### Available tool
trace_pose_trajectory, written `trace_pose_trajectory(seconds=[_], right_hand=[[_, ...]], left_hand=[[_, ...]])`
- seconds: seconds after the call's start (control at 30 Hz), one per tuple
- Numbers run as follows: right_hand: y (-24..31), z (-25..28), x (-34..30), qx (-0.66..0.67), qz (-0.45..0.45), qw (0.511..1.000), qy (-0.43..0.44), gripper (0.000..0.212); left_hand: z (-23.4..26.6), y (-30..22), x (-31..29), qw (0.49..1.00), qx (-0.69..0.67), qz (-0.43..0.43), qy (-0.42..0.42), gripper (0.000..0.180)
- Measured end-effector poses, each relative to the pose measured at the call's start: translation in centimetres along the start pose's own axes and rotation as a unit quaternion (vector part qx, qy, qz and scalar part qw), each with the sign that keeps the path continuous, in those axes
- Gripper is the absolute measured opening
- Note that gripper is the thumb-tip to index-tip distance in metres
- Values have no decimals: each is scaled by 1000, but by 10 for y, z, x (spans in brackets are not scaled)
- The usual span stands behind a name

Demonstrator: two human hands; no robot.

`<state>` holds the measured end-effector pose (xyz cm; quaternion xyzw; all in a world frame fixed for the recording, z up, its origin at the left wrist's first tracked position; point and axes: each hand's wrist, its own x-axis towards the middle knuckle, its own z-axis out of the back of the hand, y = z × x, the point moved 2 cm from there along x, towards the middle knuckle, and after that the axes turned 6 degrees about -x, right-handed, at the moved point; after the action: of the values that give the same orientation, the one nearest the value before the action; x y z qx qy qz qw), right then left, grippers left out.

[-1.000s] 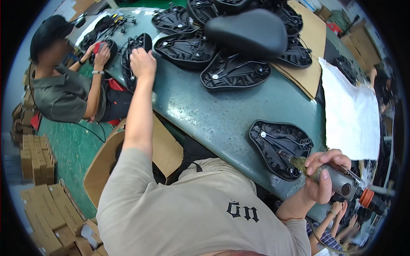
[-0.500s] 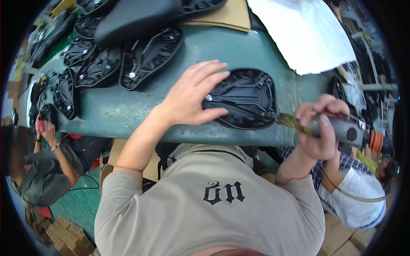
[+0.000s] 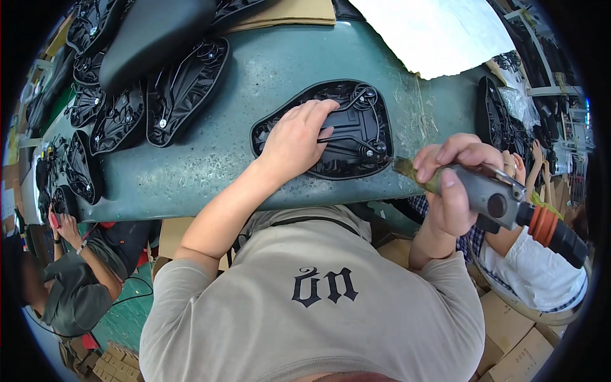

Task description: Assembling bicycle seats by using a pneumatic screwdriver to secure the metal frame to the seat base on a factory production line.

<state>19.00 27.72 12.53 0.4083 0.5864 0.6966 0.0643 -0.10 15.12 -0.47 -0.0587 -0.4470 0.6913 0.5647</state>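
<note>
A black bicycle saddle (image 3: pixel 349 167) lies upside down on the green table, its rails and springs facing up. My left hand (image 3: pixel 296 137) rests over its narrower half, fingers bent over the rails and holding it. My right hand (image 3: pixel 455 184) is wrapped around a grey air-powered driver (image 3: pixel 487 194) with an orange ring at its back end and a yellowish wrapped nose. The driver's tip points left at the saddle's near right corner, close to a bolt there; whether they touch I cannot tell.
More upturned black saddles (image 3: pixel 184 95) crowd the table's left, with a right-side-up one (image 3: pixel 156 38) on top. Cardboard (image 3: pixel 286 13) and a white sheet (image 3: pixel 439 38) lie at the far side. Co-workers sit left (image 3: pixel 76 280) and right (image 3: pixel 541 267). A hose (image 3: pixel 509 305) hangs at right.
The view has shifted a little. My left hand has gone from spread fingers at the saddle's narrow end to bent fingers over its rails. The saddle has turned slightly; the driver remains by its corner.
</note>
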Motion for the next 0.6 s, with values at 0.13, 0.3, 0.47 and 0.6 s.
trace_pose_trajectory(seconds=[0.13,0.3,0.47,0.6], right_hand=[[-23,-3,-10,-9,-9,999,40,34],[-19,-11,-11,-41,-1,997,73,33],[-20,-17,-9,-98,18,992,78,33],[-29,-12,-6,-30,-1,997,77,30]], left_hand=[[-1,0,-1,1000,3,-11,-8,45],[2,2,-2,1000,3,-1,-14,45],[-1,7,-4,1000,9,12,-13,45],[-3,8,-5,1000,12,-1,-15,48]])
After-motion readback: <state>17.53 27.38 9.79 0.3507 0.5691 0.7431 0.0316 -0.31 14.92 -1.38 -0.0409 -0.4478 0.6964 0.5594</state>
